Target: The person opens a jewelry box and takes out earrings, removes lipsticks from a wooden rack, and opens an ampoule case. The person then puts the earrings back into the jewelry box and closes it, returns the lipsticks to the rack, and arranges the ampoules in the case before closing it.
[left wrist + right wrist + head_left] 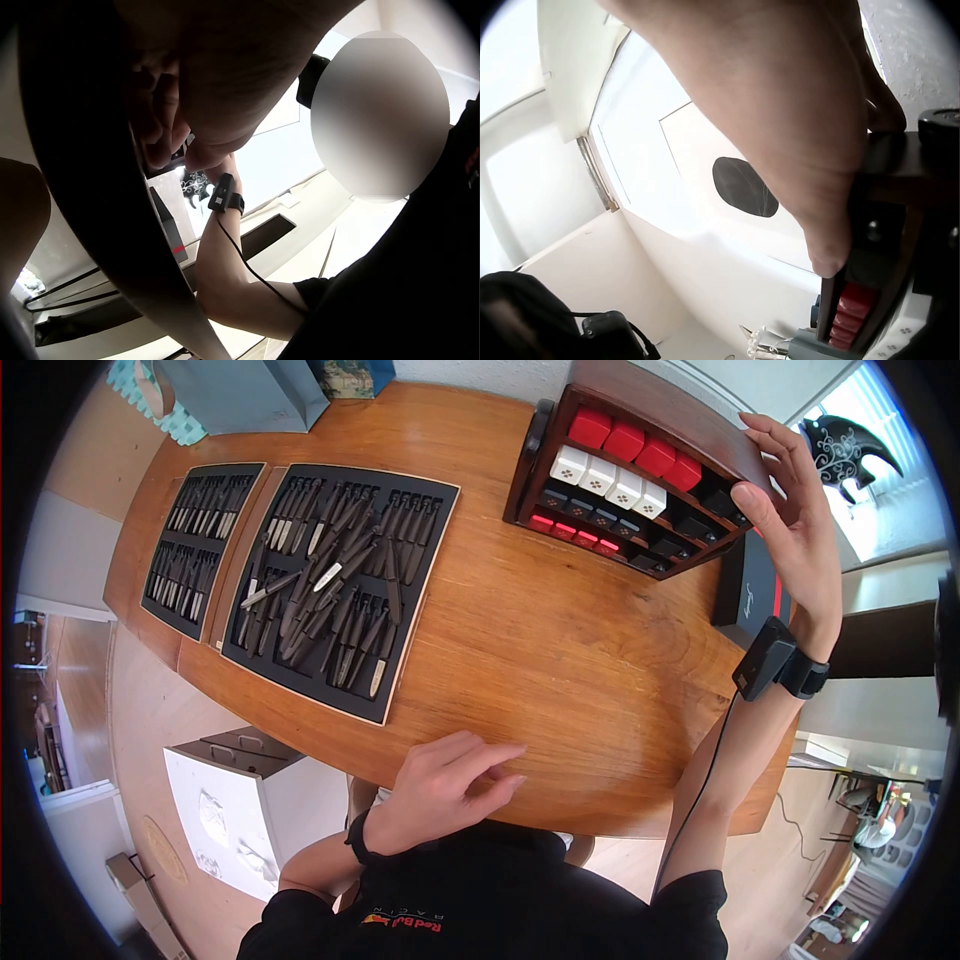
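A dark wooden rack point(640, 420) stands at the table's back right, holding rows of red blocks point(625, 440), white blocks point(597, 475) and dark ones. My right hand point(795, 520) rests on the rack's right end, thumb at the front edge and fingers over the top. In the right wrist view, the hand point(780, 112) touches the rack point(892, 161) beside red blocks point(853, 307). My left hand point(445, 785) is at the table's front edge, holding nothing, index finger and thumb loosely extended. The left wrist view shows that hand point(217, 75) dark and close up.
Two black foam trays point(410, 490) with many dark pen-like pieces point(340, 560) lie on the left of the wooden table point(520, 660). A black box point(745, 585) with a red stripe stands behind my right wrist. Bags point(250, 395) stand at the back left.
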`<state>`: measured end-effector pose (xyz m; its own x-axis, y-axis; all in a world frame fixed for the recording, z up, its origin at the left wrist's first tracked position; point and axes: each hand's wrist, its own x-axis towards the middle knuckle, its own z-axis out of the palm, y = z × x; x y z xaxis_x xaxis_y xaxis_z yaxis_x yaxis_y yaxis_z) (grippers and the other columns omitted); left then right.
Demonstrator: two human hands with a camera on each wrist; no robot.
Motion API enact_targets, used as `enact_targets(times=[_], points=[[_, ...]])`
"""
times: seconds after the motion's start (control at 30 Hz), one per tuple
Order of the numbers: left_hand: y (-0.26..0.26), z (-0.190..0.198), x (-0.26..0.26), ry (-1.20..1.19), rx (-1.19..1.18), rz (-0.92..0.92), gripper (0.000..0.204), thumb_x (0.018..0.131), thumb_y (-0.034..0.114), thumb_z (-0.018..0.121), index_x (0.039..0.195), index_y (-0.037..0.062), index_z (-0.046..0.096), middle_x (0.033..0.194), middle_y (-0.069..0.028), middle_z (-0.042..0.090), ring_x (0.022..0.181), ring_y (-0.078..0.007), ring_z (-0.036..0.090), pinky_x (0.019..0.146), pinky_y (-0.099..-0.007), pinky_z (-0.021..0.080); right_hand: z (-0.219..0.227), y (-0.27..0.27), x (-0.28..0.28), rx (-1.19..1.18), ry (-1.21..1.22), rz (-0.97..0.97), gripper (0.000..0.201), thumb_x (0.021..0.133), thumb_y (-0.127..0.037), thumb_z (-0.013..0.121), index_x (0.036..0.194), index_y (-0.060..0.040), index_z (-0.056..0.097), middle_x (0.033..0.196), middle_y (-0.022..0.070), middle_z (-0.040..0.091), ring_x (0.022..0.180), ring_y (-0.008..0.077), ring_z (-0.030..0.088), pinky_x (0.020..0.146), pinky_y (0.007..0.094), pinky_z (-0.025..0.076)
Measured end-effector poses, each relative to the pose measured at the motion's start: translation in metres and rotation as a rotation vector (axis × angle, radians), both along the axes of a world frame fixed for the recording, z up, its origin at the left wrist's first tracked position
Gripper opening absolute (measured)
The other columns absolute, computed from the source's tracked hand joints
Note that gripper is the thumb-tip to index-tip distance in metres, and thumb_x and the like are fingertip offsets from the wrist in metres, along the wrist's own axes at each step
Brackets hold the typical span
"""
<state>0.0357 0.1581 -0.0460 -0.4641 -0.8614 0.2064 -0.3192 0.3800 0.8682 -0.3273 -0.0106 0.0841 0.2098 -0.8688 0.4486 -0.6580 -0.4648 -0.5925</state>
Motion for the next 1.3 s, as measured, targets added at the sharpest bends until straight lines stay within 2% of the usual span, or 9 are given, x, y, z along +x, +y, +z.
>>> enact_targets(times=[0.4,0.47,0.53,0.67,0.73,0.8,0.93,1.13,1.3], points=[[-0.004,0.018,0.013,0.055,0.102,0.02,0.031,0.082,0.006,0.088,0.112,0.0068,0.079,0.081,-0.0047,0.069,0.066,-0.018,0.065,0.058,-0.0299,0.052,-0.025,-0.037,0.017,-0.163,-0.124,-0.146,0.055,0.104,-0.033,0.073,0.152,-0.01,0.056,0.147,0.0121,0.06,0.137,0.0225,0.056,0.111,0.0396,0.048],[-0.016,0.029,0.029,-0.117,-0.405,0.255,0.032,0.078,0.006,0.089,0.108,0.0071,0.078,0.093,-0.0073,0.068,0.08,-0.0241,0.065,0.068,-0.0349,0.053,-0.023,-0.035,0.02,-0.287,-0.029,-0.23,0.055,0.104,-0.033,0.072,0.152,-0.0095,0.056,0.149,0.013,0.06,0.138,0.0244,0.055,0.112,0.0415,0.048],[-0.019,0.037,0.044,-0.308,-0.443,0.335,0.037,0.074,0.009,0.09,0.108,0.0072,0.075,0.104,-0.0087,0.066,0.094,-0.0294,0.062,0.08,-0.0406,0.05,-0.01,-0.024,0.027,-0.495,0.147,-0.392,0.055,0.104,-0.031,0.073,0.152,-0.0094,0.057,0.153,0.0162,0.057,0.14,0.0293,0.056,0.113,0.0459,0.048],[-0.018,0.027,0.053,-0.665,-0.422,0.457,0.043,0.077,0.018,0.089,0.114,0.0075,0.069,0.107,-0.0084,0.064,0.102,-0.0299,0.058,0.088,-0.0423,0.044,0.002,0.004,0.067,-0.642,-0.038,-0.413,0.042,0.104,-0.014,0.07,0.144,-0.0047,0.061,0.146,0.0121,0.064,0.134,0.0253,0.06,0.114,0.0428,0.049],[-0.016,0.024,0.05,-0.753,-0.418,0.478,0.041,0.079,0.018,0.089,0.112,0.0065,0.068,0.106,-0.0083,0.064,0.1,-0.0295,0.057,0.086,-0.0422,0.043,-0.002,0.019,0.098,-0.506,-0.207,-0.203,0.032,0.096,-0.019,0.079,0.125,-0.008,0.072,0.131,0.013,0.069,0.123,0.0268,0.065,0.103,0.0423,0.053],[-0.017,0.023,0.05,-0.745,-0.422,0.474,0.041,0.079,0.018,0.088,0.112,0.006,0.068,0.105,-0.0083,0.063,0.099,-0.0296,0.057,0.085,-0.0424,0.042,-0.005,0.032,0.129,-0.457,0.111,-0.025,0.031,0.092,-0.015,0.08,0.122,-0.0082,0.072,0.127,0.015,0.068,0.116,0.0292,0.067,0.099,0.0441,0.054],[-0.014,0.023,0.048,-0.69,-0.355,0.462,0.04,0.079,0.017,0.088,0.111,0.0056,0.066,0.105,-0.0088,0.063,0.097,-0.0303,0.058,0.084,-0.0431,0.043,-0.055,0.046,0.183,-0.037,0.225,0.26,0.039,0.096,-0.024,0.076,0.131,-0.0095,0.068,0.143,0.0177,0.059,0.129,0.0381,0.06,0.105,0.0479,0.051],[0.014,0.042,0.021,-0.534,-0.237,0.244,0.045,0.076,0.018,0.089,0.112,0.0047,0.067,0.104,-0.0102,0.063,0.096,-0.0309,0.059,0.082,-0.0435,0.044,-0.091,0.081,0.172,0.069,0.505,0.295,0.056,0.101,-0.036,0.07,0.149,-0.0102,0.056,0.155,0.0184,0.052,0.149,0.0399,0.045,0.113,0.05,0.047],[0.043,0.035,-0.023,-0.447,-0.241,-0.069,0.054,0.076,0.027,0.089,0.12,0.0021,0.07,0.106,-0.0069,0.062,0.096,-0.0253,0.06,0.08,-0.0396,0.044,-0.08,0.133,0.112,0.239,0.525,0.207,0.061,0.094,-0.025,0.075,0.15,-0.0099,0.056,0.158,0.0127,0.052,0.151,0.0381,0.044,0.114,0.0497,0.047]])
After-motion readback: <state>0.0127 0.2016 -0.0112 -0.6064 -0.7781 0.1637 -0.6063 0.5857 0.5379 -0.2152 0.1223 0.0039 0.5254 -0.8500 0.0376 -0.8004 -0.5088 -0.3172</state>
